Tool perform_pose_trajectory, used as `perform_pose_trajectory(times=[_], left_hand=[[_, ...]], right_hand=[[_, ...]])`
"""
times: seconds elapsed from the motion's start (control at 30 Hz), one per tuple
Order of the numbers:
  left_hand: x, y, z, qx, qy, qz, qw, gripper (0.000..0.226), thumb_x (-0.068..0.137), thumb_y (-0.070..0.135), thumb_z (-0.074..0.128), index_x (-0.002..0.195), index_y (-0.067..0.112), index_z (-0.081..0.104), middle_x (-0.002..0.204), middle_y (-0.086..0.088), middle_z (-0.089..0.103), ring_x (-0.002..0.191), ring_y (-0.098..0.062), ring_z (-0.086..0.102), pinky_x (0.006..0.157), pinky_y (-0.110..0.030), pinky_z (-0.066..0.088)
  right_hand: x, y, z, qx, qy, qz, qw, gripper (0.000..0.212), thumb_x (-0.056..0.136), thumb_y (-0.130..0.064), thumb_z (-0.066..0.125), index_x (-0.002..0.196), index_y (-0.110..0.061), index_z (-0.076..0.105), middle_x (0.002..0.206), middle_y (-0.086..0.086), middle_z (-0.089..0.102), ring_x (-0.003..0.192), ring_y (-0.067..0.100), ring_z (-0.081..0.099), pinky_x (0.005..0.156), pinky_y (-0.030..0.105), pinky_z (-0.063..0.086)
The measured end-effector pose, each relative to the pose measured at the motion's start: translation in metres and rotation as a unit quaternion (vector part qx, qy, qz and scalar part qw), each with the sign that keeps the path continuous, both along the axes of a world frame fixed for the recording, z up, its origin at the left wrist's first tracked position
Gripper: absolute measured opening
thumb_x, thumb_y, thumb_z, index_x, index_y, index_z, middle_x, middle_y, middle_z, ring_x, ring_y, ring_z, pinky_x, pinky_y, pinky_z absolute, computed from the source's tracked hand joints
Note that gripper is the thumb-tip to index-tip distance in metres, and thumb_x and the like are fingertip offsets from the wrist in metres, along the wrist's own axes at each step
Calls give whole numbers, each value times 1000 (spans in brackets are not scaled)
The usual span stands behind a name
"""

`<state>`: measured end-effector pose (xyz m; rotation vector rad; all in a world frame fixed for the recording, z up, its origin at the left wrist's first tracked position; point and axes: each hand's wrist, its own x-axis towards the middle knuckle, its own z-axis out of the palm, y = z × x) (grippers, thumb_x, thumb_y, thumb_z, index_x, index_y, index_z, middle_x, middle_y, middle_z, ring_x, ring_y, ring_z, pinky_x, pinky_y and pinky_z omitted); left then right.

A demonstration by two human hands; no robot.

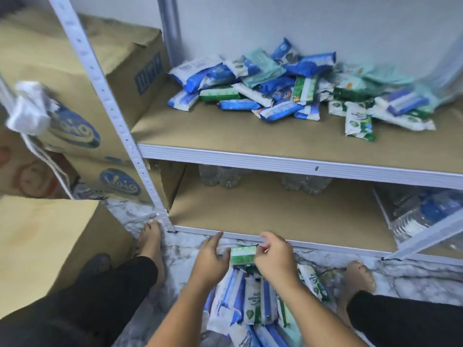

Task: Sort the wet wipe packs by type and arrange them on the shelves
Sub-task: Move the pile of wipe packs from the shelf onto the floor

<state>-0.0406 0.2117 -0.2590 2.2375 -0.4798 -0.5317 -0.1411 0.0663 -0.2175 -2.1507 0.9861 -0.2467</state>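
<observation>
One green pack (243,255) being held just in front of lower shelf (275,209) lip, above mixed pile (250,309) on floor.

Judgement on technique:
- checking label type before placing
- supporting both ends so soft pack is not sagging
- starting green row flat at one corner of bare board, leaving room for blue types

Pose:
- right hand (275,256) pinching pack's right end, fingers curling over it
- left hand (210,259) hovering at left end, fingers extended, relaxed; contact not resolvable
- both forearms reaching forward-down between knees
</observation>
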Motion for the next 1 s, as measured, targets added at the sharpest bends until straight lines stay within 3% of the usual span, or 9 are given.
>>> perform_pose_trajectory(times=[0.17,0.27,0.37,0.53,0.7,0.77,0.87,0.93,1.0], left_hand=[[38,-18,106,-138,-138,19,981,50,86,11,54,135,22,58,133,6,57,125,-12,52,107,-37,44],[56,-23,159,-191,-229,-8,955,48,80,9,52,125,21,63,120,8,61,111,-9,59,98,-34,49],[72,-28,194,-179,-297,-50,937,44,82,6,53,121,25,62,120,11,58,110,-13,57,93,-32,48],[108,-49,213,-148,-367,-73,916,46,80,6,54,123,20,61,127,4,57,120,-18,50,104,-28,40],[149,-84,216,-87,-332,-69,937,60,80,20,51,140,19,50,142,-3,51,132,-22,46,109,-35,40],[165,-103,216,-25,-307,-85,948,72,81,33,48,151,22,36,157,-5,36,144,-24,34,115,-41,35],[185,-131,214,101,-289,-112,945,81,91,50,46,160,30,8,168,-2,6,155,-26,2,122,-50,17],[195,-145,213,121,-308,-110,937,81,93,54,43,160,30,5,168,-3,5,155,-27,0,123,-49,10],[200,-152,213,110,-337,-92,930,75,93,54,43,158,29,15,163,-7,19,150,-32,14,121,-48,15]], right_hand=[[47,-16,102,-111,-175,23,978,33,76,-4,60,100,-22,73,77,-6,63,69,16,59,68,23,45],[67,-30,147,-181,-231,31,955,29,77,-1,60,99,-15,75,78,-4,63,71,20,59,70,27,50],[83,-51,175,-203,-216,62,953,30,79,-4,61,106,-14,72,86,-5,59,83,19,58,79,33,52],[111,-95,185,-226,-111,63,966,42,83,-16,62,126,-14,65,122,2,62,117,27,53,103,39,45],[136,-131,181,-289,20,59,955,57,92,-37,56,146,-22,46,154,-1,39,141,27,30,113,46,26],[149,-140,182,-297,54,66,951,62,93,-43,51,151,-30,35,161,-4,26,145,28,19,113,51,21],[167,-151,180,-301,79,103,945,67,94,-52,45,155,-40,22,166,-6,12,149,28,9,114,57,15],[174,-156,176,-304,74,109,944,64,95,-59,40,154,-42,23,164,-7,15,147,28,9,114,57,16],[176,-161,169,-309,29,93,946,54,94,-60,37,144,-40,42,160,-6,26,143,28,17,114,57,22]])
